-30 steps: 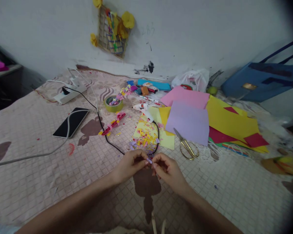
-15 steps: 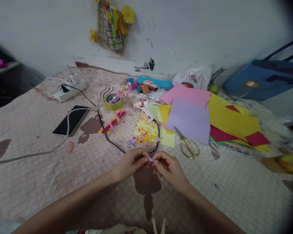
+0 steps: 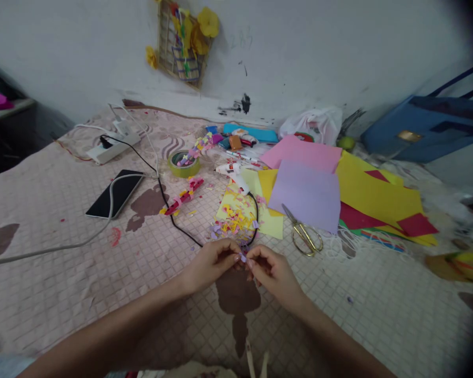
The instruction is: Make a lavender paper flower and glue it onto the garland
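Note:
Between my two hands is a small purple paper piece (image 3: 243, 258), pinched from both sides. My left hand (image 3: 216, 261) grips its left edge with thumb and forefinger. On the other edge, my right hand (image 3: 274, 270) is closed in a like pinch. Just beyond the fingers lies a heap of yellow, pink and purple paper bits (image 3: 236, 221), partly on a pale yellow sheet (image 3: 271, 224). A white glue gun (image 3: 238, 181) rests behind the heap, its black cord curving towards my hands. Gold-handled scissors (image 3: 305, 234) lie to the right, blades touching a purple sheet (image 3: 305, 191).
A red strip with paper bits (image 3: 183, 198) lies left of the heap, near a tape roll (image 3: 184, 170). Farther left are a phone (image 3: 116, 194), cables and a power strip (image 3: 112, 149). Coloured sheets (image 3: 378, 194) and white string (image 3: 347, 241) spread to the right.
The purple piece has tilted slightly between my fingertips. Both hands stay almost in place, and the view has shifted very slightly.

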`<state>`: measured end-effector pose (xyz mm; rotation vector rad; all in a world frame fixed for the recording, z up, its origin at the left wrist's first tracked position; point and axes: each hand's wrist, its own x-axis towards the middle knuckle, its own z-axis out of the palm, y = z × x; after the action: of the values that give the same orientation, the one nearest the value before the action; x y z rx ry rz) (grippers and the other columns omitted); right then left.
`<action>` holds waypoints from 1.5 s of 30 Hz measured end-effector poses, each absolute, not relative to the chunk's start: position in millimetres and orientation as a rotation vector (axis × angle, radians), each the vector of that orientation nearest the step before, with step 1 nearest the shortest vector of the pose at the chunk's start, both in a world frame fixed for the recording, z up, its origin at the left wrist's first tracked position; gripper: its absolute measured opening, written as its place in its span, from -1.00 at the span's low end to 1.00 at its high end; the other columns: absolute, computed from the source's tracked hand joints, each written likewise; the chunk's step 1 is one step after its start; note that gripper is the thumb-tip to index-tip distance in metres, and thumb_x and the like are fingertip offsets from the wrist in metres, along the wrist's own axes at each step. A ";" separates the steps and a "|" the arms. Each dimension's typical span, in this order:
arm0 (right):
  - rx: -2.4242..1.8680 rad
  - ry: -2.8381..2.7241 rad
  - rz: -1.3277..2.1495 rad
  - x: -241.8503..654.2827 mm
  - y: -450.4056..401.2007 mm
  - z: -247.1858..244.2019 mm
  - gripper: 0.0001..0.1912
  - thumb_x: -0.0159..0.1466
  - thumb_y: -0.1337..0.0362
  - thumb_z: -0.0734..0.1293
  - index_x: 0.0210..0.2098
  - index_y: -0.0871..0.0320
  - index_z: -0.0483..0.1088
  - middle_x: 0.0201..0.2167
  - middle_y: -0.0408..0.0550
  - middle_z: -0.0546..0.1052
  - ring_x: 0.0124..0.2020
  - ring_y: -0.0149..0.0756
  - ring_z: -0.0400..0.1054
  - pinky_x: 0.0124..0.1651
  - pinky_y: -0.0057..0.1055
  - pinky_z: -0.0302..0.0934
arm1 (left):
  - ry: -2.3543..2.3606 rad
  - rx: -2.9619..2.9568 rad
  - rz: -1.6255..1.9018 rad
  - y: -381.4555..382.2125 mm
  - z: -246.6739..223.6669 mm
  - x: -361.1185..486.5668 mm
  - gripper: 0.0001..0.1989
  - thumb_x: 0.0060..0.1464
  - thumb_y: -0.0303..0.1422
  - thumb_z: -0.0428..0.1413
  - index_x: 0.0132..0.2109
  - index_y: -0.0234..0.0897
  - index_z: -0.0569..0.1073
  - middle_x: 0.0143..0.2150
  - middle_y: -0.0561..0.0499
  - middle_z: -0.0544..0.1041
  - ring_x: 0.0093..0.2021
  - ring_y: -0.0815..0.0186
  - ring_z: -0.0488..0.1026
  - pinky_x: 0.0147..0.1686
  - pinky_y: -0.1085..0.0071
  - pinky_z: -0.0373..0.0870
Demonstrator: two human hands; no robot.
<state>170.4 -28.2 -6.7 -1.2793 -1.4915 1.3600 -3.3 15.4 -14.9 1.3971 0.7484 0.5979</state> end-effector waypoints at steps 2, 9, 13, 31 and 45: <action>-1.292 -1.500 1.347 169.8 -28.6 -6.7 -0.92 0.23 0.35 0.18 -0.39 0.16 0.27 -0.51 -0.18 0.35 -0.54 -0.44 0.31 -0.54 -0.55 0.17 | 0.751 1.372 0.607 15.2 -14.9 -2.7 -0.83 0.11 -0.31 0.00 -0.25 -0.36 0.34 -0.38 0.01 0.40 -0.38 0.41 0.36 -0.36 0.48 0.31; -1.430 -1.696 0.923 168.9 -30.9 -9.9 -0.92 0.20 0.41 0.18 -0.39 0.16 0.29 -0.53 -0.17 0.38 -0.52 -0.42 0.28 -0.48 -0.53 0.14 | 0.846 1.332 0.653 12.6 -10.5 -1.6 -0.83 0.07 -0.30 0.05 -0.30 -0.35 0.33 -0.41 0.04 0.37 -0.45 0.45 0.32 -0.43 0.50 0.28; -1.396 -1.864 0.655 168.0 -31.8 -13.8 -0.91 0.19 0.43 0.19 -0.38 0.16 0.30 -0.51 -0.16 0.36 -0.52 -0.42 0.23 -0.46 -0.52 0.10 | 0.814 1.290 0.680 12.3 -10.7 -0.9 -0.82 0.03 -0.31 0.10 -0.31 -0.37 0.34 -0.40 0.04 0.36 -0.43 0.45 0.32 -0.41 0.49 0.29; -1.323 -2.069 0.409 166.4 -31.8 -17.3 -0.88 0.23 0.44 0.16 -0.33 0.14 0.29 -0.44 -0.08 0.42 -0.42 -0.35 0.29 -0.38 -0.46 0.17 | 0.781 1.103 0.676 16.8 -16.6 2.1 -0.77 -0.08 -0.32 0.19 -0.33 -0.39 0.35 -0.44 0.07 0.38 -0.49 0.48 0.34 -0.44 0.50 0.27; -1.352 -2.126 0.381 165.8 -31.5 -12.7 -0.85 0.23 0.44 0.15 -0.33 0.14 0.31 -0.41 -0.04 0.45 -0.38 -0.32 0.32 -0.33 -0.43 0.19 | 0.813 1.088 0.661 17.2 -15.7 2.0 -0.75 -0.11 -0.30 0.20 -0.33 -0.38 0.35 -0.44 0.08 0.39 -0.50 0.47 0.34 -0.44 0.49 0.27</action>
<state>165.8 -31.5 -12.7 -1.3516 -2.1258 0.3808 2.0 17.2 -15.7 1.0878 0.8126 0.6608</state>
